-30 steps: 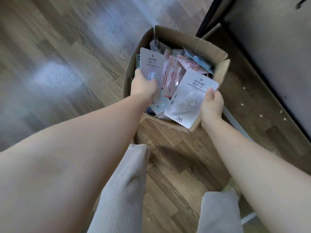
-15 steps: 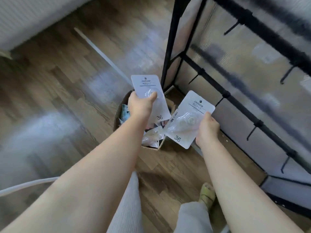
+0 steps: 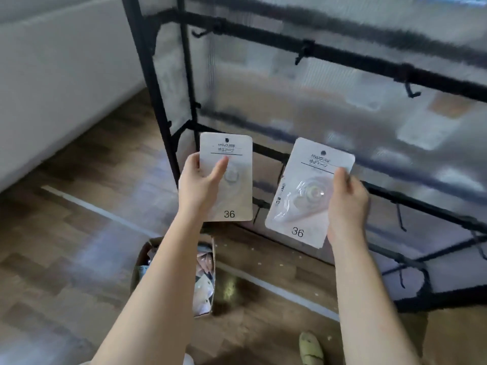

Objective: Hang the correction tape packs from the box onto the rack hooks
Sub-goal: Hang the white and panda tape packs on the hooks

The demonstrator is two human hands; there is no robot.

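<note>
While both hands are raised in front of the rack, each grips one correction tape pack. The left hand [image 3: 201, 184] holds the left pack [image 3: 228, 204] by its left edge, thumb laid across the front of the card, fingers behind. This card stands upright; its blister is partly covered by the thumb, and "36" is printed near the bottom. The right hand [image 3: 347, 200] holds the right pack [image 3: 303, 192] by its right edge, thumb on the front near the top, fingers behind. This card tilts, top leaning right; the clear blister with the tape dispenser shows in its middle, a hang hole at the top, "36" at the bottom. The two packs are apart, neither touching the rack.

Behind them stands the black rack [image 3: 147, 83], its upright post on the left and horizontal bars crossing a translucent ribbed panel. Hooks project from the bars: an upper-left hook [image 3: 204, 32], a middle hook [image 3: 301, 55], a right hook [image 3: 411, 90]. Lower hooks are blurred. No pack hangs on any hook that I can make out.

Below the left forearm, the cardboard box [image 3: 212, 280] sits on the wood floor [image 3: 79, 233], more packs inside, partly hidden by the arm. A pale wall [image 3: 52, 75] runs at left. A greenish slipper [image 3: 311, 347] shows at the bottom edge.
</note>
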